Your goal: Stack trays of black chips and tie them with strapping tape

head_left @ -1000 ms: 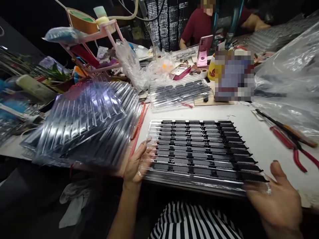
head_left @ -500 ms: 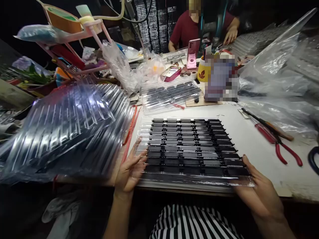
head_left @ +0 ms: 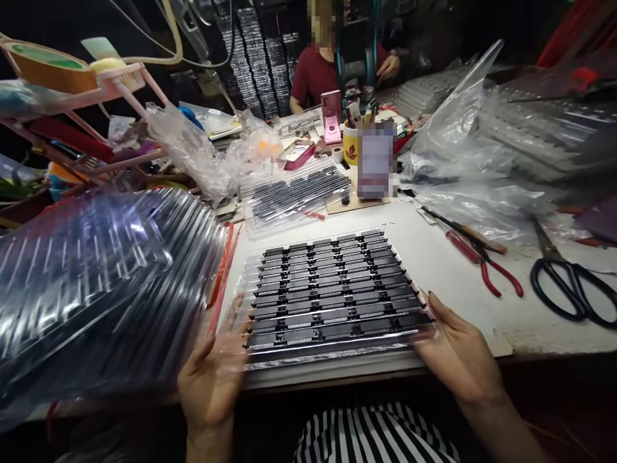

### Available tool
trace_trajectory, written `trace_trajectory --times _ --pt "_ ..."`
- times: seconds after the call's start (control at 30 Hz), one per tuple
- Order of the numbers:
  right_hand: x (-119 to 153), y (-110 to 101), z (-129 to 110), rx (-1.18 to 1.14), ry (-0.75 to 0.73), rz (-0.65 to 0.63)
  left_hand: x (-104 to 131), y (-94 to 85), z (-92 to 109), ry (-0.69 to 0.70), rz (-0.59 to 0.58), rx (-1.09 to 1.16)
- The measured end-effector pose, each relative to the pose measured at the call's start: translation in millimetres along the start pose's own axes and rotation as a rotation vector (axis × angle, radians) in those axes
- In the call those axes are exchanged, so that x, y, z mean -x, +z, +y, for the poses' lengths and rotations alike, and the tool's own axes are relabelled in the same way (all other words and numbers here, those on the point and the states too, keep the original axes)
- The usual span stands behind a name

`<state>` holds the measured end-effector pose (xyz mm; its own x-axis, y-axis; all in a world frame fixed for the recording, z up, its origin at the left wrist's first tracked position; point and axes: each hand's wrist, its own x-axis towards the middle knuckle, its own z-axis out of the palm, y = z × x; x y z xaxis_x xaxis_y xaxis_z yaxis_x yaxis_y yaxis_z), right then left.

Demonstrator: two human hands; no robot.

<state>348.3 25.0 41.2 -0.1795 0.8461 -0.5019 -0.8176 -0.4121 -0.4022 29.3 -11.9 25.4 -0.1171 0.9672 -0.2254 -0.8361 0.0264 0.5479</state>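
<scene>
A clear plastic tray (head_left: 332,289) filled with rows of black parts lies at the table's front edge, slightly turned. My left hand (head_left: 212,366) grips its left side, with the fingertips seen blurred through the plastic. At the right front corner my right hand (head_left: 460,347) holds the tray, its thumb on the rim and the other fingers partly beneath. Left of my left hand is a pile of ribbed clear trays (head_left: 106,289). Behind the held tray sits another clear tray with dark parts (head_left: 299,196).
On the right of the white table (head_left: 463,302) lie red-handled pliers (head_left: 499,276) and dark scissors (head_left: 569,283). A phone (head_left: 376,161) stands behind, near a yellow cup (head_left: 350,145). Plastic bags (head_left: 463,141) are at the back right; a person (head_left: 315,71) sits opposite.
The view has swung right, so things appear further left, and the scissors show fully. The tray has turned slightly counterclockwise, with both hands still on it.
</scene>
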Motion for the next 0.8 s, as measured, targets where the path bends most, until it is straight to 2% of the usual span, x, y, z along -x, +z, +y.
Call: trace_trajectory --times 0.07,0.23,0.37,0.57,0.8 --pt "-1 0 3 -0.028 -0.022 -0.004 2 -0.4 -5 0.059 -0.008 0.043" --pt "-2 1 7 -0.022 -0.043 -0.034 2 -5.3 -10 -0.008 -0.059 0.065" --pt "-2 -1 7 -0.045 -0.042 -0.068 0 -7.1 -9 -0.011 -0.115 0.023" --pt "-2 -3 7 -0.025 -0.073 -0.057 4 -9.9 -11 -0.007 -0.011 0.067" --pt "-2 -4 6 0.028 -0.076 -0.080 4 -18.4 -8 -0.025 0.021 0.028"
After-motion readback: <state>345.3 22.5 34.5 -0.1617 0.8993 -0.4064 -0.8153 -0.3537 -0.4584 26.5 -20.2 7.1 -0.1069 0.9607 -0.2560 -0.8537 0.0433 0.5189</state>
